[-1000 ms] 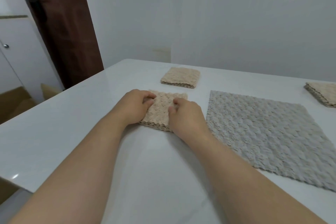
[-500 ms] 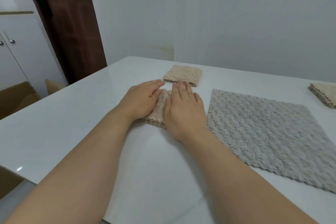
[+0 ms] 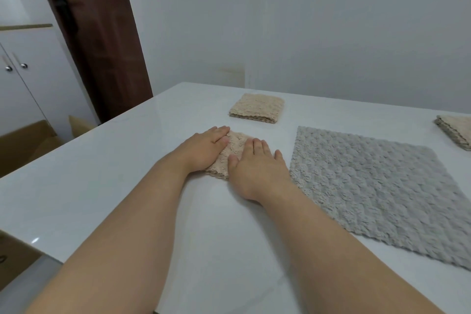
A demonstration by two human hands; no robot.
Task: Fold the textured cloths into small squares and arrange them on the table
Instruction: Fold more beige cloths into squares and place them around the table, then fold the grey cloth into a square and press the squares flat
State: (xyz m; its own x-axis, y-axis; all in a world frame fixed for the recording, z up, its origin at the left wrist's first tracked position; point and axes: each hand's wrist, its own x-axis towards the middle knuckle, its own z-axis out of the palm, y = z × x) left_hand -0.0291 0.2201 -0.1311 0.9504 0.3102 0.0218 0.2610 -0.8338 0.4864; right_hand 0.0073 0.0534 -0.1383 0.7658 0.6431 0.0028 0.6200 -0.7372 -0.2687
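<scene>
A beige textured cloth [image 3: 230, 153], folded to a small square, lies on the white table [image 3: 127, 173] under both my hands. My left hand [image 3: 204, 149] lies flat on its left part with straight fingers. My right hand [image 3: 257, 168] presses flat on its right part and hides much of it. A second folded beige cloth [image 3: 257, 107] sits just behind. A third folded beige cloth [image 3: 456, 131] lies at the far right edge of view. A large grey textured cloth [image 3: 377, 188] is spread flat to the right of my hands.
The table's left edge runs diagonally from the near left to the back corner by the wall. Beyond it stand a dark brown door [image 3: 96, 33], a white cabinet [image 3: 23, 84] and cardboard boxes [image 3: 28, 140] on the floor.
My fingers went from curled and pinching the beige cloth's edges to flat and straight on top of it. Both hands slid slightly forward over the cloth.
</scene>
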